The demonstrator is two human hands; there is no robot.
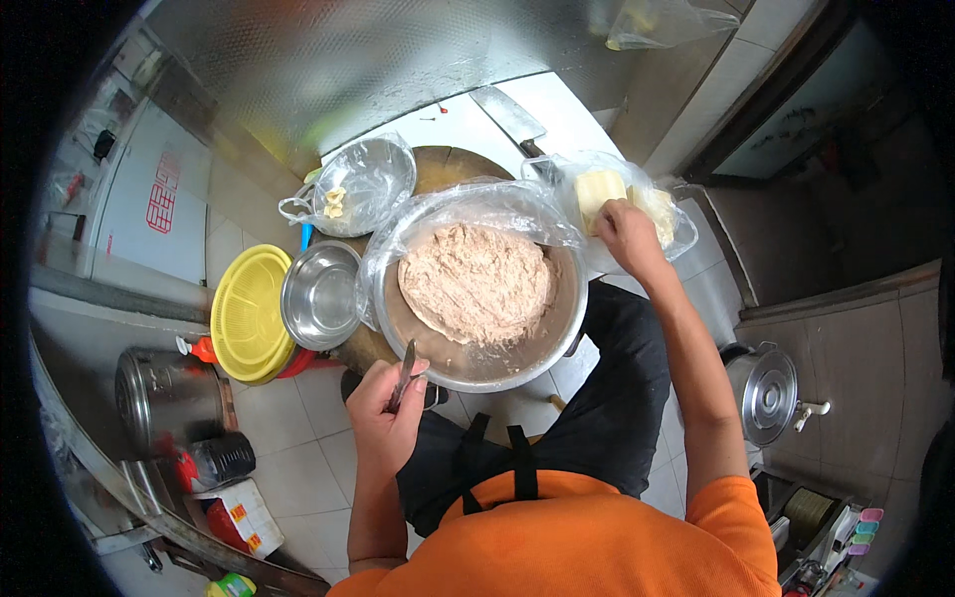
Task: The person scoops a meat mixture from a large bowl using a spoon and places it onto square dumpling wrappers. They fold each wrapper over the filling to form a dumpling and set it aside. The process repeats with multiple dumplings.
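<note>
My left hand point(386, 408) is closed around a thin metal utensil point(403, 378), its narrow end pointing up at the near rim of a large steel basin point(477, 370). That basin holds a big mound of pale pink minced meat point(477, 279), with clear plastic draped over the far rim. To the right, my right hand point(629, 237) has its fingers curled against stacks of pale square dough wrappers point(599, 191) lying in an open clear plastic bag point(681, 234). The fingertips pinch at the wrappers' near edge; how many they grip is hidden.
A plastic-lined bowl point(373, 174) with pale scraps stands at the back left, beside a round wooden board point(448, 164). An empty steel bowl point(320, 298) and yellow baskets point(244, 308) are left of the basin. A cleaver point(507, 114) lies behind. A lidded steel pot point(766, 393) stands right.
</note>
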